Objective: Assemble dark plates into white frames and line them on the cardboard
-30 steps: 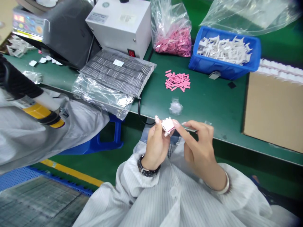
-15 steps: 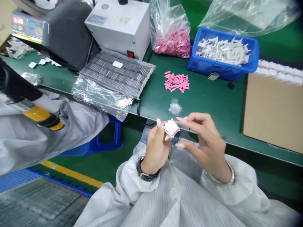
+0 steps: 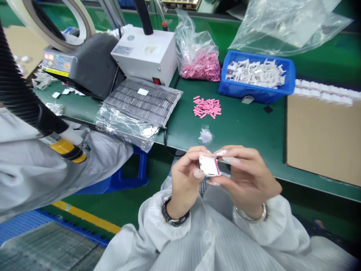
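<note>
On the near side of the pile of pink strips (image 3: 207, 108), a small, pink-edged white part (image 3: 208, 166) is gripped by the fingers of both the left hand (image 3: 184, 184) and the right hand (image 3: 252, 178).

The left hand (image 3: 184, 184) and right hand (image 3: 251, 182) converge, bent fingers (image 3: 239, 151) close together.

No readable text, pale labels (image 3: 124, 50) on white metal box (image 3: 142, 63) too small to read, red lit digits (image 3: 49, 57) on dark grey machine (image 3: 97, 62) blurred.
</note>
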`<state>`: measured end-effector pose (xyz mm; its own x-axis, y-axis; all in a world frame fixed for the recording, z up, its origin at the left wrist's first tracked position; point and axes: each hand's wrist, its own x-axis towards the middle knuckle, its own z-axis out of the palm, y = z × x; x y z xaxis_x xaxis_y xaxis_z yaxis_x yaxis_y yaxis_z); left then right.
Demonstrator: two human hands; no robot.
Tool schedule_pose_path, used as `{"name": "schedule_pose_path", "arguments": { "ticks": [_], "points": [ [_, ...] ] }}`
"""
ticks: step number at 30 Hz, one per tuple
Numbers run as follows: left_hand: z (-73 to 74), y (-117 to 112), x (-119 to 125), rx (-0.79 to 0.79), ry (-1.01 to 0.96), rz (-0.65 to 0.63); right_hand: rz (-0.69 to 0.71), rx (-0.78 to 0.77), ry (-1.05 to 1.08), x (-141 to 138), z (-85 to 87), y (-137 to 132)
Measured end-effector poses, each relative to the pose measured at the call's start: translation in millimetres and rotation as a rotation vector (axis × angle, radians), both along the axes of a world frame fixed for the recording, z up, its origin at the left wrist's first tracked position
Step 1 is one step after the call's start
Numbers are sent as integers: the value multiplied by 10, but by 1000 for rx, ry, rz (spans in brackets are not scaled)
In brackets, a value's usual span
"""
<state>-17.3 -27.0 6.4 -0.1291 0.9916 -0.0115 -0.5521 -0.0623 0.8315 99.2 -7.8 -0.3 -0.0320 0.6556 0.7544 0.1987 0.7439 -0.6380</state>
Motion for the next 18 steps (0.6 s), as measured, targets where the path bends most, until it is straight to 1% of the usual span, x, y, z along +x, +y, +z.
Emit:
{"name": "schedule_pose_path", "arguments": {
  "ticks": [2,4,7,9,11,14,16,18],
  "points": [
    [-7,-3,-11,68,46,16,42,-40,76,4,8,-6],
    [-11,-15,-15,95,71,29,81,-71,109,11,14,-9],
    [4,-39,-29,113,78,36,93,-72,120,30,19,-18],
    [28,-51,-63,173,110,39,93,-73,104,46,17,-27],
    [58,-58,-122,272,222,39,97,-66,93,60,16,-34],
    [104,-55,-233,403,505,-16,105,-77,93,73,25,-29],
    [126,-42,-295,447,664,-60,104,-103,90,78,35,-21],
    [137,-19,-341,479,760,-63,112,-119,80,85,42,-15]
  ]
}}
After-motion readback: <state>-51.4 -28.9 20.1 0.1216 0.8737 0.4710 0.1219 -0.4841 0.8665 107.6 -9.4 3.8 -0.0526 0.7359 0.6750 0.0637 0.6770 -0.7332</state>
